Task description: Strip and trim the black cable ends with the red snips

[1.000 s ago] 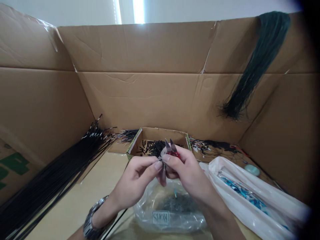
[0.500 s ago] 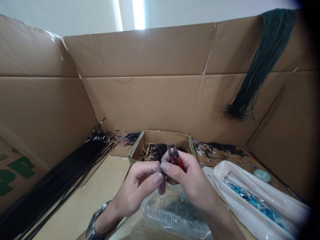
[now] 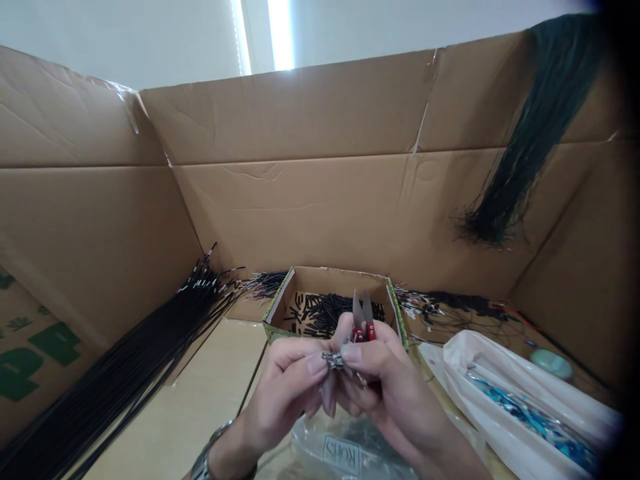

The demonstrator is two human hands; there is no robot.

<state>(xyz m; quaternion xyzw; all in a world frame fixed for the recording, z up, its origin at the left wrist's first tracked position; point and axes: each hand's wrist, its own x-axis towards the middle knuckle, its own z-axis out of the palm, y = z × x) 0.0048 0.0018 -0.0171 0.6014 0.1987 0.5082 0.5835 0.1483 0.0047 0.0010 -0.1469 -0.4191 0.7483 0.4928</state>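
The left hand (image 3: 287, 390) is pinched, thumb against fingers, on one end of a small metal piece (image 3: 333, 361), while the thumb of the right hand (image 3: 387, 377) presses at its other end. That same right hand also grips a pair of red-handled snips (image 3: 369, 321), blades upward and parted. From where I stand, the metal piece sits between the two thumbtips, over a clear plastic bag (image 3: 343, 455) and on the near side of an open box (image 3: 345, 280) of short black pieces (image 3: 330, 313). With so little to hold, I'd worry about it slipping if either thumb eased off; it could drop onto the bag below. The parted blades stand close to the right fingers, so a careless squeeze or twist while both thumbs are busy might nick skin.
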